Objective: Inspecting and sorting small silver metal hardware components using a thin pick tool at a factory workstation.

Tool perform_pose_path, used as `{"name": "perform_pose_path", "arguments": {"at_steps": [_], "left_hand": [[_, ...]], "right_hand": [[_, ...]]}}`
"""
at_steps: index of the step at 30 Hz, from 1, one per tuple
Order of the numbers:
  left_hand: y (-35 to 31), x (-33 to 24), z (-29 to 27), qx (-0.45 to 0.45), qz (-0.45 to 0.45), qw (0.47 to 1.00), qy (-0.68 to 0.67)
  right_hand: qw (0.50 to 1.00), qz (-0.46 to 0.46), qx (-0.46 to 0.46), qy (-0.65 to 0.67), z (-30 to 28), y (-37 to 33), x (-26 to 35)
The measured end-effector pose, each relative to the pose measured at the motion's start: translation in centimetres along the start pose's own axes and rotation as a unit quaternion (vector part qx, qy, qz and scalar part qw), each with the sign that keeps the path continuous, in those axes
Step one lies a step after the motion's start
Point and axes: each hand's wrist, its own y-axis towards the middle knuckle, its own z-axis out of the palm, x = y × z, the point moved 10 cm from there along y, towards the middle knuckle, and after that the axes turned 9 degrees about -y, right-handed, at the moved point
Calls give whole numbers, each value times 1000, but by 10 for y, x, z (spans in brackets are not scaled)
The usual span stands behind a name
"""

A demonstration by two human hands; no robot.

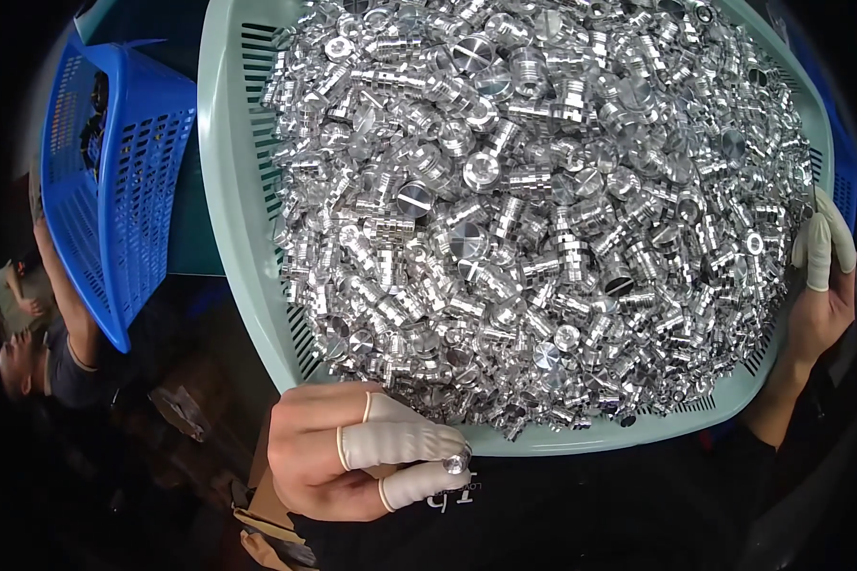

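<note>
A pale green plastic basket (pixel 229 190) fills the middle of the view, heaped with small shiny turned metal parts (pixel 543 219). Many are ringed with grooves, and some show slotted round ends. Just outside its near left rim, my left hand (pixel 328 452) pinches one small metal part (pixel 456 463) between thumb and fingertips. White finger cots cover those fingers. Over at the right rim is my right hand (pixel 822 295), also in white finger cots, its fingers bent close together against the basket edge. Whatever lies between these fingertips is too hidden to make out.
A blue perforated basket (pixel 152 143) with dark items inside stands tilted at the left. Another blue edge (pixel 846 181) shows behind the right rim. Beyond, at far left, is another person (pixel 62 352) with an arm raised. A cardboard piece (pixel 267 533) sits low at left.
</note>
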Motion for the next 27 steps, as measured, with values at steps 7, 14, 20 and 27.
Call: {"name": "perform_pose_path", "arguments": {"at_steps": [7,14,20,27], "left_hand": [[1,2,6,18,21,999,-16],[-8,8,4,14,-13,998,-56],[-8,9,6,7,-34,999,-40],[-5,10,2,-19,6,999,-26]], "right_hand": [[998,-21,60,-22,-5,3,6],[988,-94,105,-59,1,4,19],[992,-73,80,-68,-3,3,15],[994,-63,91,-16,1,3,13]]}}
